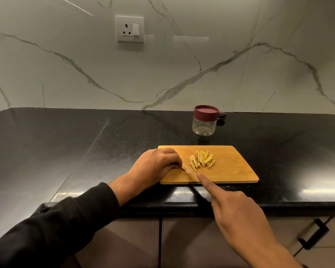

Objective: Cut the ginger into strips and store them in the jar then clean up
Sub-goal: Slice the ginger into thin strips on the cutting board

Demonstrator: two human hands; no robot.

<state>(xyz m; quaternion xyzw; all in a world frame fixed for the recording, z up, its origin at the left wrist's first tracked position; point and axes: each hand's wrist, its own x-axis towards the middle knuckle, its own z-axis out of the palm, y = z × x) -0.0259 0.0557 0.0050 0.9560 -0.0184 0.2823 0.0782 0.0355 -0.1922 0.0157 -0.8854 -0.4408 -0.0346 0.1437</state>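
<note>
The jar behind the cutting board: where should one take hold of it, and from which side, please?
Best grip the jar around its clear round body, below the maroon lid, coming from the front right. It stands upright with bare counter around it. Something dark sits behind it, so the back looks less free. The lid is still on.

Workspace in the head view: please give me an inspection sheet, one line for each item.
Surface: black countertop, glossy with light reflections.
Job's things: wooden cutting board near the front edge; pile of ginger strips on it; clear jar behind the board, maroon lid on, looks empty.
Clutter: small dark object behind the jar, cannot tell what it is.
Grippers: left hand pinches a small ginger piece; right hand has its index finger stretched along a blurred knife blade, handle hidden.
Cables: nothing seen.
Surroundings: marble wall with a socket; cabinet doors below, black handle.
</note>
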